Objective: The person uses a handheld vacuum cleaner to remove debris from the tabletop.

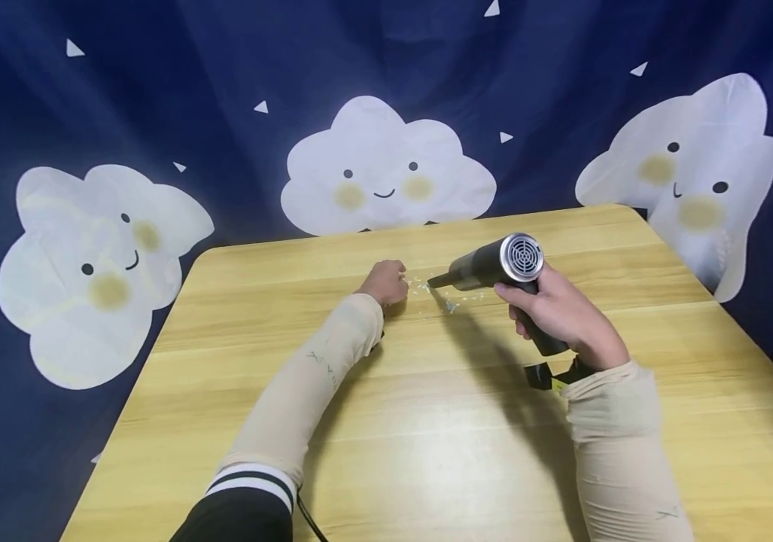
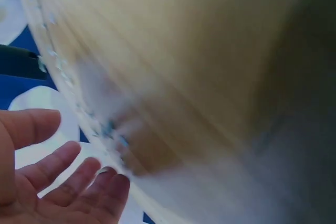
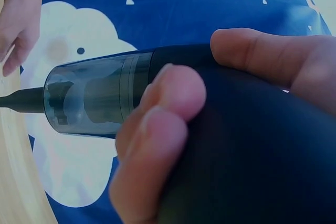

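Note:
My right hand grips the handle of a black handheld vacuum cleaner, its silver vented end facing me. In the right wrist view, fingers and thumb wrap the dark body behind the clear dust cup. Its narrow nozzle points down and left at small white and blue scraps scattered on the wooden table. Beside the scraps, on their left, is my left hand. The left wrist view shows its fingers loosely spread with nothing held.
A small black object with a bit of yellow shows by my right wrist; its kind is unclear. A thin black cable hangs near my left sleeve. Behind the table's far edge hangs a dark blue curtain printed with white clouds.

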Tool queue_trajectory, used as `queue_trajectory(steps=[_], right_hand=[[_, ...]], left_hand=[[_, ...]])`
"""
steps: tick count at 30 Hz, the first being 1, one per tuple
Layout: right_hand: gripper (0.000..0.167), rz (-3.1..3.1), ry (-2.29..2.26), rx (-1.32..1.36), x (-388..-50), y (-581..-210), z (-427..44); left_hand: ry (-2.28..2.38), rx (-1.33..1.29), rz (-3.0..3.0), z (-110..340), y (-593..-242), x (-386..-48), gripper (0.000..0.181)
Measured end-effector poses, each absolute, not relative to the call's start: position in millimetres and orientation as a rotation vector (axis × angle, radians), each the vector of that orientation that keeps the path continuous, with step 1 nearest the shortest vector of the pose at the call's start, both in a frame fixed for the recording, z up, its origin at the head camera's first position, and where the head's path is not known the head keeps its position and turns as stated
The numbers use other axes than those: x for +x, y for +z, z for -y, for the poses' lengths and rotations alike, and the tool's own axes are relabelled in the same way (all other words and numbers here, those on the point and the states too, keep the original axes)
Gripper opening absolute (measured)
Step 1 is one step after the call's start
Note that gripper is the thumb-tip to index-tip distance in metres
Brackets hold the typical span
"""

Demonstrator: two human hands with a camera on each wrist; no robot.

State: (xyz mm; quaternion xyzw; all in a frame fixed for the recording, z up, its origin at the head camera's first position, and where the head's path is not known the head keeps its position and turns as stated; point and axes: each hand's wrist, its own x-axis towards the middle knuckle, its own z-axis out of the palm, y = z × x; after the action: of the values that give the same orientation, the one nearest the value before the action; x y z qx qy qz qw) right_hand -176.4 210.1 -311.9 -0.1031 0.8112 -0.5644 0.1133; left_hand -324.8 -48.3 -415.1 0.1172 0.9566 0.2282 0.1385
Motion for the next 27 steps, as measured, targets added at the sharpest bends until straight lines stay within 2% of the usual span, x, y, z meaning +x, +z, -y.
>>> queue_trajectory(steps=[5, 12, 14, 16, 19, 21, 27], right_hand=[[0.037, -2.379, -1.653, -0.303, -176, -312, -208], [0.034, -2.397, -1.638, -0.298, -178, -313, -211], [0.033, -2.404, -1.63, -0.299, -178, -313, -211], [0.032, -2.404, -1.628, -0.299, -178, -312, -212], [0.032, -2.401, -1.626, -0.295, -178, -312, -212], [0.032, -2.4, -1.626, -0.291, -177, -312, -211], [0.032, -2.406, -1.627, -0.291, -176, -313, -210]], left_hand=[[0.505, 0.382, -2.736, 54, -420, -331, 0.045], [0.367, 0.479, -2.647, 59, -417, -332, 0.023], [0.358, 0.494, -2.633, 62, -415, -329, 0.024], [0.369, 0.497, -2.609, 64, -413, -325, 0.031], [0.472, 0.447, -2.554, 66, -413, -318, 0.054], [0.575, 0.397, -2.524, 64, -416, -314, 0.063], [0.878, 0.191, -2.518, 47, -424, -301, 0.067]])
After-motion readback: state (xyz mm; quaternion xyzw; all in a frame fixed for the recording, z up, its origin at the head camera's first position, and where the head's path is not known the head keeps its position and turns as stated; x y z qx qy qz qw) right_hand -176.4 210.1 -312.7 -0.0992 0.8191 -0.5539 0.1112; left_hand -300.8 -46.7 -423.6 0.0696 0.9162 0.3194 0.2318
